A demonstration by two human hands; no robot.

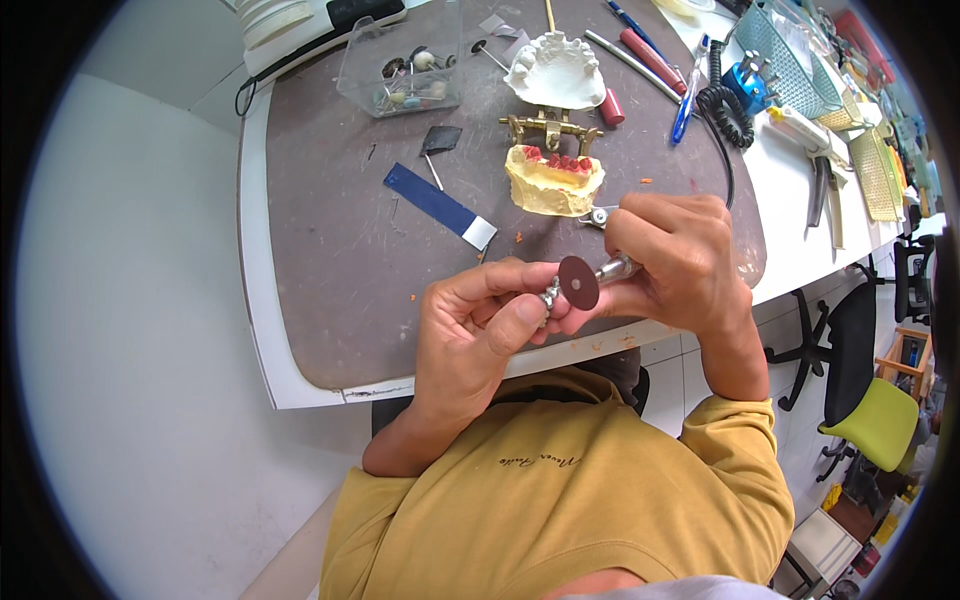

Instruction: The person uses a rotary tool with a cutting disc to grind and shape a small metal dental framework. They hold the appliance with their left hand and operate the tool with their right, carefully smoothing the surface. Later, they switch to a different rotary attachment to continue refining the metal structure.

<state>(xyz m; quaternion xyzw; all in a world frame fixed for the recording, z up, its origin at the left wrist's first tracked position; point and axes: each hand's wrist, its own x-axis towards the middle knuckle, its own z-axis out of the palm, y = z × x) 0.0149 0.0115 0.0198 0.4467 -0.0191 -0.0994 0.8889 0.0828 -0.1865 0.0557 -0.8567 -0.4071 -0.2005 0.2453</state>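
Observation:
At the near edge of the bench, my left hand (pixel 462 325) pinches a small silvery metal dental casting (pixel 549 295) between thumb and fingers. My right hand (pixel 680 255) is closed round a metal rotary handpiece (pixel 617 268), which carries a dark brown cutting disc (pixel 579 284). The disc stands right beside the casting; whether the two touch, I cannot tell. Beyond my hands sits a brass articulator (pixel 552 128) holding a yellow dental cast (pixel 553 192) with red wax on some teeth. A white plaster cast (pixel 555 75) lies on its far side.
A clear plastic box (pixel 410 95) of polishing tips stands at the far left. Nearer lies a blue strip (pixel 430 200) with a white end. Pens, a red wax stick (pixel 652 58), a coiled black cord (pixel 727 117), a glue gun (pixel 800 130) and baskets crowd the right.

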